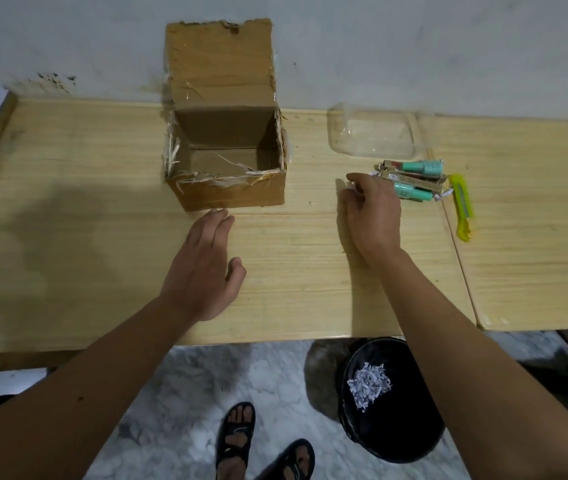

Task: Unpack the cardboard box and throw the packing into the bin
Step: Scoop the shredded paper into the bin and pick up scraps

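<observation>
Black plastic, the bin [391, 441] stands on the floor just under the table's near edge, with a small heap of shredded paper [369, 380] already lying in it. Above it, on the pale wooden table [68, 202], the person's left hand [203, 268] lies flat and relaxed, fingers straight, their tips just short of the cardboard box [227, 192] and holding nothing. The right hand [370, 216] hovers further right with fingers loosely bent; a scrap of white shows at its fingertips, though whether it pinches that scrap I cannot tell. Just beyond it lie the unpacked goods, a cluster of teal tubes [417, 181] in brown sleeves, with a yellow cutter [462, 206] beside them and a clear plastic tray [372, 136] behind. The box stands open against the wall, flap up, its inside bare as far as I can see.

By my reckoning the unpacking is all but finished. What remains is gathering any last shreds near the tubes and dropping them into the bin below.
</observation>
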Motion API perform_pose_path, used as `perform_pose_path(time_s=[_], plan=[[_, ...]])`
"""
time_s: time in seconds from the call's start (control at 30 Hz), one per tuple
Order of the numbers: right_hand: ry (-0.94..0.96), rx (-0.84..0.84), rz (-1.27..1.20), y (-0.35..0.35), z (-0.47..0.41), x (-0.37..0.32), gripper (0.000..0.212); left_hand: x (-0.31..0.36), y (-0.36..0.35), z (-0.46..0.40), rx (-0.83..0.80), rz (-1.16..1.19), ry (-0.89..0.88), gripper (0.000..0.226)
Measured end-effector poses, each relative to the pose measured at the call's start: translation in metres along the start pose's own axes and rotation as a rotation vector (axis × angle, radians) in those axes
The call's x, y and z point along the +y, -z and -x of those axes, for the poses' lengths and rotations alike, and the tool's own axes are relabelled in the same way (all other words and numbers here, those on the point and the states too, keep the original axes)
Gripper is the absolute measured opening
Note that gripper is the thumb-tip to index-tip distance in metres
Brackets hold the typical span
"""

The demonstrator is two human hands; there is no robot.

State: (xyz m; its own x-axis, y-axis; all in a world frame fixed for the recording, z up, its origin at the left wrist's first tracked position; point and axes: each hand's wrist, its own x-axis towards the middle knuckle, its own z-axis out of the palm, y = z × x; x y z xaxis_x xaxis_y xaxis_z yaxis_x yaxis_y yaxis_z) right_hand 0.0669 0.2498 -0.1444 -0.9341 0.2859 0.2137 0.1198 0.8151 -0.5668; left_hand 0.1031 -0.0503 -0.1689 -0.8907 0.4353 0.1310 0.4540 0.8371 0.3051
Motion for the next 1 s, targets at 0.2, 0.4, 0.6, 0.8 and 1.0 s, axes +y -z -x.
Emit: perform_pose_path(time_s=[0.2, 0.4, 0.6, 0.8, 1.0], plan=[[0.009, -0.031, 0.067, -0.007, 0.001, 0.001, 0.028, 0.000, 0.003, 0.000, -0.009, 0.056, 0.017, 0.069], [0.029, -0.021, 0.131, -0.011, 0.005, -0.002, 0.025, 0.000, 0.004, 0.001, -0.016, 0.076, 0.020, 0.068], [0.164, -0.095, 0.013, 0.000, 0.024, -0.006, 0.022, 0.000, 0.005, 0.001, -0.006, 0.099, 0.018, 0.066], [0.166, -0.161, -0.004, 0.006, 0.032, -0.001, 0.049, 0.000, 0.005, 0.001, -0.013, 0.064, 0.016, 0.068], [0.331, -0.273, 0.150, 0.010, 0.029, -0.008, 0.031, 0.001, 0.005, 0.001, 0.009, 0.057, 0.004, 0.068]])
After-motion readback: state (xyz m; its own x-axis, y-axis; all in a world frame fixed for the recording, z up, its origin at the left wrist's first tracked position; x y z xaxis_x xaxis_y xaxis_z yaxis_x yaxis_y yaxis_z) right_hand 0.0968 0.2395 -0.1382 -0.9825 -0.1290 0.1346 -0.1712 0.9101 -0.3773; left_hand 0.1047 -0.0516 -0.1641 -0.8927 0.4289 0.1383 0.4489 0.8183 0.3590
